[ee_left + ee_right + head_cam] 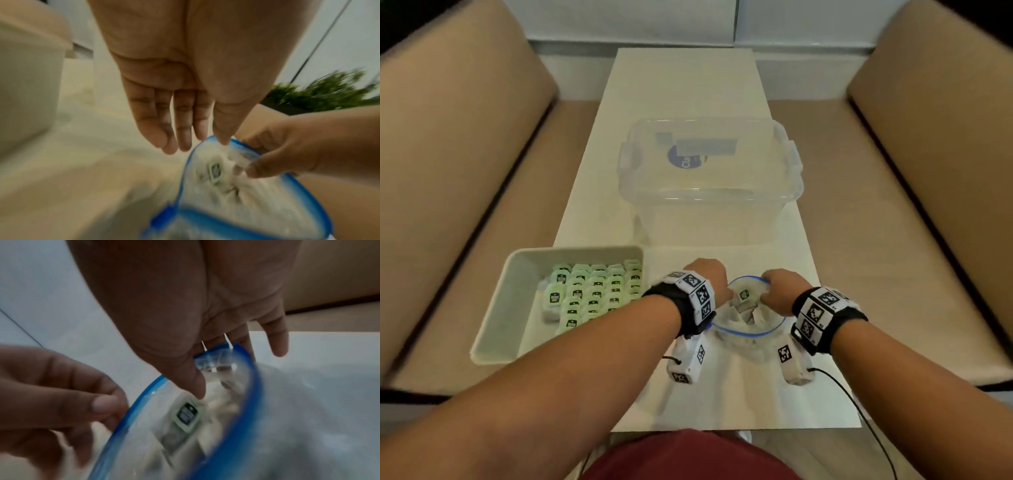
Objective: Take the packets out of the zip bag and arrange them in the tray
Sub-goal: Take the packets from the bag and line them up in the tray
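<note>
The clear zip bag with a blue rim stands open on the white table, between my hands. My right hand pinches its far right rim, thumb inside and fingers outside. A green-and-white packet lies just inside the mouth, with more pale packets under it. My left hand hovers at the bag's left rim with straight fingers and holds nothing. The white tray sits to the left and holds several rows of green packets.
A clear lidded plastic box stands behind the bag on the table. Beige sofa cushions flank the table on both sides. A black cable runs from my right wrist toward the near edge.
</note>
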Tool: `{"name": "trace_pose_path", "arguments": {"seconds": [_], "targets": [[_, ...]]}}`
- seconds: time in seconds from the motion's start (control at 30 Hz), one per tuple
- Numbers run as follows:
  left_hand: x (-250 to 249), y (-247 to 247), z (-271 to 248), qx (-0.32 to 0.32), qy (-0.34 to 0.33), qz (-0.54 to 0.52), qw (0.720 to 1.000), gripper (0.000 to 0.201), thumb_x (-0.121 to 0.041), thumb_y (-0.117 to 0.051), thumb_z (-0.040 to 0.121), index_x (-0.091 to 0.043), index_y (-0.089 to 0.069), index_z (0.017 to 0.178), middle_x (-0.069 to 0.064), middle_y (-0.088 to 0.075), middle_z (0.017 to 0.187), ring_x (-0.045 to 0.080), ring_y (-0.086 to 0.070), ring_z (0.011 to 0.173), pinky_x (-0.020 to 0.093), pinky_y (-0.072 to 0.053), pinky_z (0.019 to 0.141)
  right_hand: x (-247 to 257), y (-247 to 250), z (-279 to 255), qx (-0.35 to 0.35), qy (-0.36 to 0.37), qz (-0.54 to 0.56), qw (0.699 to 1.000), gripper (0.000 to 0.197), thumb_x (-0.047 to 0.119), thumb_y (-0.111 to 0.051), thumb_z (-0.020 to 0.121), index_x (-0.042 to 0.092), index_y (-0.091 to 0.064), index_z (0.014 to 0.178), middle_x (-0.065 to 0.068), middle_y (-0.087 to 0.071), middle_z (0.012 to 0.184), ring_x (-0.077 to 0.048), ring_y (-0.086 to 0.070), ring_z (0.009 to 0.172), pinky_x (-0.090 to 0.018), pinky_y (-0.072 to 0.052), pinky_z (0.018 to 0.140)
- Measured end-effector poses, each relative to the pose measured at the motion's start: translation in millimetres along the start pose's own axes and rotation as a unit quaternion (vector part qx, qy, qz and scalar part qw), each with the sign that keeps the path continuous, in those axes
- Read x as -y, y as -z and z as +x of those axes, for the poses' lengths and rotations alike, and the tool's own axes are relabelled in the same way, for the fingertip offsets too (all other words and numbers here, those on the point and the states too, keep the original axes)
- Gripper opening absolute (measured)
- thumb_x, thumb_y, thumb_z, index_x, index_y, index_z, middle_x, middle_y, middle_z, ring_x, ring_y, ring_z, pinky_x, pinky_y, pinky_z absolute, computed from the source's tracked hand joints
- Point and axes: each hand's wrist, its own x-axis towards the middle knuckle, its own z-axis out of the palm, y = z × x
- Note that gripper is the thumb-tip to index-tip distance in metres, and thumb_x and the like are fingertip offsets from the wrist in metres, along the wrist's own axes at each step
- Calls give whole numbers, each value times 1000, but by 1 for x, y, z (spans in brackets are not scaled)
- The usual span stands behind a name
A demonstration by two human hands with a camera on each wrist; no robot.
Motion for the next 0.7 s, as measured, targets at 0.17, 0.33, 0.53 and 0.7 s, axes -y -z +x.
{"name": "trace_pose_path", "arguments": {"seconds": [0.17, 0.33, 0.53, 0.7], "targets": [[-7, -43, 14, -52, 67, -141, 986, 18, -25, -50, 94, -24, -60, 110, 4, -65, 107, 25, -61, 90, 30, -48, 73, -25, -18, 2, -15, 1, 21, 1000, 20, 16, -52, 94, 7, -60, 109, -13, -65, 111, -32, -61, 104, -34, -47, 82], [-17, -43, 20, -158, 100, -345, 920, 19, -9, -44, 80, -24, -44, 92, 13, -69, 87, 25, -56, 66, 31, -45, 59, -29, -10, 8, -90, 34, 198, 975, 3, 12, -49, 95, 13, -50, 93, -11, -59, 91, -29, -56, 82, -29, -40, 69], [-10, -45, 19, -210, 114, -360, 902, 40, 1, -41, 86, -26, -69, 79, 3, -70, 100, 23, -61, 81, 20, -44, 66, -45, -11, 5, -135, 73, 303, 940, 24, 21, -62, 93, 21, -41, 105, -2, -61, 100, -21, -60, 79, -31, -48, 67], [2, -52, 13, -147, 69, -281, 946, 59, -4, -58, 85, -22, -48, 140, 7, -48, 138, 25, -48, 126, 26, -39, 101, -50, -25, 1, -133, 88, 201, 967, 11, 27, -55, 94, 23, -54, 104, -6, -51, 117, -24, -59, 84, -32, -48, 78]]}}
